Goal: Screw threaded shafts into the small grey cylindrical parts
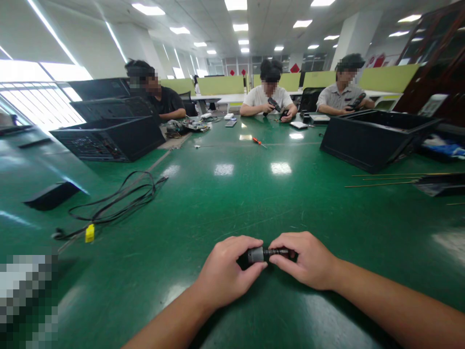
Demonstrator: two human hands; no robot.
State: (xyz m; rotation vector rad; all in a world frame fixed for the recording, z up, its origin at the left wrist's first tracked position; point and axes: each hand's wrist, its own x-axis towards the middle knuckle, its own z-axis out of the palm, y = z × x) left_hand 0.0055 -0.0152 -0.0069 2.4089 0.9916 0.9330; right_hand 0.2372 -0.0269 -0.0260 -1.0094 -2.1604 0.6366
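A short dark metal part lies crosswise between my two hands, low in the middle of the head view. It has a thick grey collar (255, 255) at its left end and a thin shaft with spiral ridges (278, 251) to the right. My left hand (230, 266) has thumb and forefinger curved around the collar from both sides. My right hand (308, 261) pinches the shaft near the collar, and its fingers hide part of the far end. Whether the ridges are a thread or a coiled spring, I cannot tell.
Black cable (145, 196) with a yellow tag (89, 233) lies left. Black computer cases (109, 138) stand left, another case (366, 138) right. An orange screwdriver (258, 141) lies ahead. Thin rods (385, 179) jut in from the right. Several people sit at the table's far end.
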